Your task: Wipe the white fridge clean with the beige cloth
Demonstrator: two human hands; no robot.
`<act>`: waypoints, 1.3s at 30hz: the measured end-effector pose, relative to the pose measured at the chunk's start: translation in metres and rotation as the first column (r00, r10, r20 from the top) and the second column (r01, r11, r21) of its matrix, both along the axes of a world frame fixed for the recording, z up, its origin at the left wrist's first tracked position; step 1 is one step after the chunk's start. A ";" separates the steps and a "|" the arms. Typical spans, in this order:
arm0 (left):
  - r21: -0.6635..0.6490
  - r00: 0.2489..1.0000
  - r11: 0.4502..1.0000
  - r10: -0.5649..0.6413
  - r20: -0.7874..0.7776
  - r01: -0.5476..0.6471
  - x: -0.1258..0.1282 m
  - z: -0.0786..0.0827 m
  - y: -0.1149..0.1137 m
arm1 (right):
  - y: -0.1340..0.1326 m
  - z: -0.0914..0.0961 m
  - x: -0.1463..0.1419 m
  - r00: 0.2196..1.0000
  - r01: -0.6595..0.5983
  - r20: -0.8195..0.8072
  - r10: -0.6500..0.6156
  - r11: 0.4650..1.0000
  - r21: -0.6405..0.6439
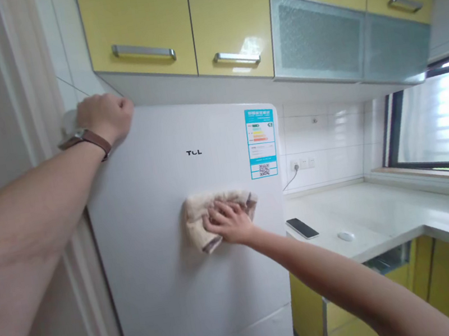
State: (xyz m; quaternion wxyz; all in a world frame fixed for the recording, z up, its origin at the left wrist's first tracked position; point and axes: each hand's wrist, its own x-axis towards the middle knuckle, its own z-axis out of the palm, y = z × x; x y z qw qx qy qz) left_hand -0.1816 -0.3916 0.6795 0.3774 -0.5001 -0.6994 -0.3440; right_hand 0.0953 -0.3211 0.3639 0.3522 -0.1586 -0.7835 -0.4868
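A white refrigerator [163, 291] with a TCL logo stands in front of me. My right hand [230, 221] presses a folded beige cloth [199, 223] flat against its upper door, below the logo. The fingers are bent into the cloth, and a darker underside shows at its corners. At the refrigerator's top left corner, my left hand [103, 116] is closed, with its knuckles up and most fingertips hidden. A watch with a brown strap [94, 140] is on that wrist. To the right of the logo sits a blue and white energy label [261, 142].
Yellow wall cabinets [232, 13] hang just above the refrigerator. On the right, a white countertop [341, 203] carries a dark phone [302, 228] and a small white oval object [346, 236]. A plugged-in cord [291, 179] runs by the wall. A door frame [29, 79] borders the left.
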 end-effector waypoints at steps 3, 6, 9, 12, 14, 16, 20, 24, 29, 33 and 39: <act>0.066 1.000 0.998 0.015 0.008 -0.016 0.001 0.001 -0.002 | -0.005 -0.091 0.019 0.989 -0.111 0.106 0.099 0.986 0.123; 0.065 1.000 0.998 0.011 -0.017 -0.010 0.002 0.003 -0.006 | -0.005 -0.157 0.046 0.915 -0.256 0.343 0.211 0.962 0.093; 0.055 1.000 0.999 -0.002 -0.020 0.003 0.003 0.004 -0.007 | 0.002 -0.169 0.068 0.864 -0.301 0.442 0.243 0.951 0.065; 0.066 1.000 0.998 -0.016 -0.009 0.017 0.002 0.004 -0.007 | 0.004 -0.125 0.078 0.914 -0.226 0.365 0.174 0.968 0.105; 0.079 0.999 0.996 -0.032 -0.004 0.032 0.002 0.004 -0.007 | 0.002 -0.072 0.078 0.965 -0.120 0.247 0.085 0.984 0.132; 0.086 0.999 0.995 -0.046 -0.008 0.047 0.002 0.004 -0.006 | -0.002 -0.011 0.070 0.990 0.007 0.143 -0.019 0.996 0.086; 0.086 1.000 0.996 -0.021 -0.007 0.022 0.002 0.004 -0.005 | -0.009 0.115 0.040 0.989 0.141 -0.019 -0.143 0.987 -0.082; 0.080 1.000 0.997 -0.023 0.021 0.021 0.000 0.003 -0.002 | -0.015 0.207 0.000 0.943 0.179 -0.253 -0.214 0.972 -0.153; 0.086 0.999 0.996 -0.025 0.032 0.022 -0.006 0.001 0.005 | -0.027 0.227 -0.033 0.879 0.195 -0.385 -0.281 0.949 -0.248; 0.097 0.999 0.994 -0.043 0.026 0.041 -0.005 0.000 0.003 | -0.032 0.196 -0.027 0.900 0.247 -0.294 -0.322 0.932 -0.266; 0.139 0.996 0.988 -0.064 -0.060 0.072 0.003 0.000 -0.005 | -0.010 0.098 0.011 0.968 0.154 -0.158 -0.196 0.957 -0.248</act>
